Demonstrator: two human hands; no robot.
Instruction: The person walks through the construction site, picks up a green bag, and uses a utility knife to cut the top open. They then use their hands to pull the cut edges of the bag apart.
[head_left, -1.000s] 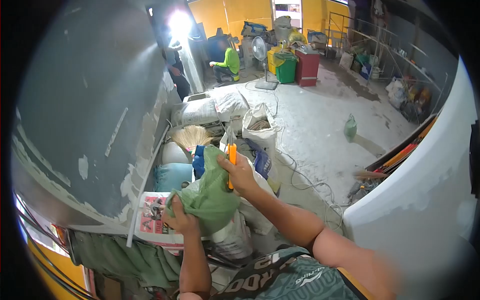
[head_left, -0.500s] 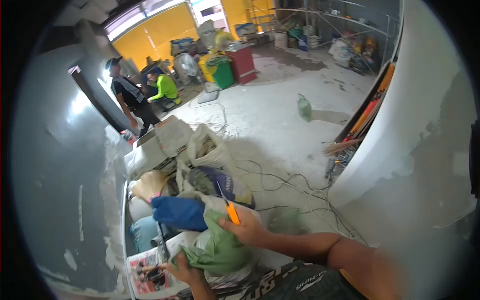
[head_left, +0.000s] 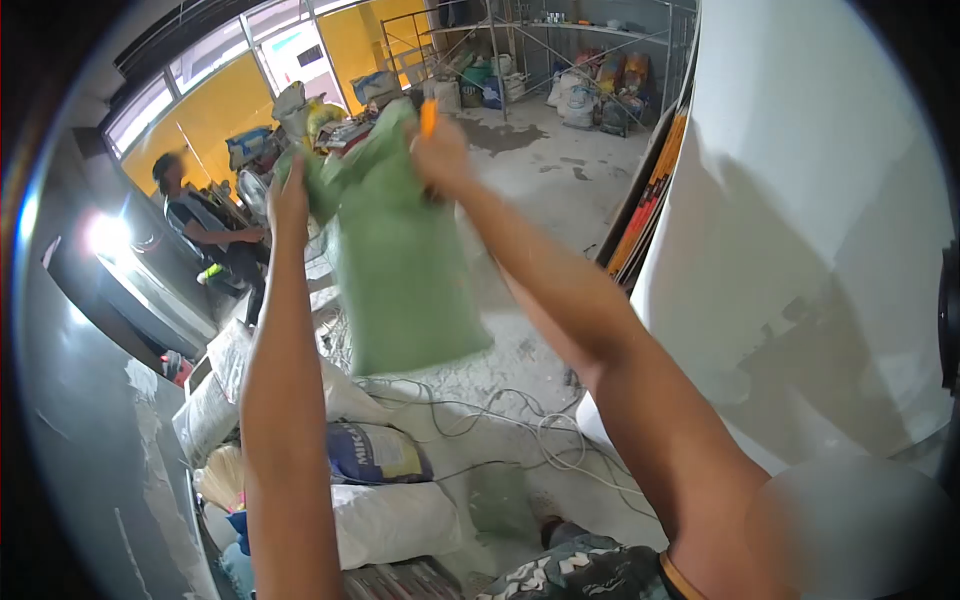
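Note:
A green plastic bag [head_left: 405, 270] hangs stretched out in front of me at arm's length, its lower part slightly blurred. My left hand [head_left: 291, 195] grips its upper left corner, fingers closed on the plastic. On the other side, my right hand [head_left: 442, 160] is closed on the bag's upper right part. That same hand also holds an orange utility knife [head_left: 429, 118], whose handle sticks up above the fingers; its blade cannot be made out now. Below, another green bag [head_left: 500, 500] lies on the floor.
Filled white sacks [head_left: 395, 522] and a blue-and-yellow printed bag [head_left: 375, 452] lie below my arms. Cables [head_left: 560, 440] loop over the floor. A person [head_left: 215, 225] is at the left. Scaffolding [head_left: 570, 45] stands at the back; a white curved panel [head_left: 800, 250] rises at right.
Both hands have risen and reached forward, lifting the crumpled green bag off the pile and spreading it out. The utility knife moved up with my right hand. My view has shifted.

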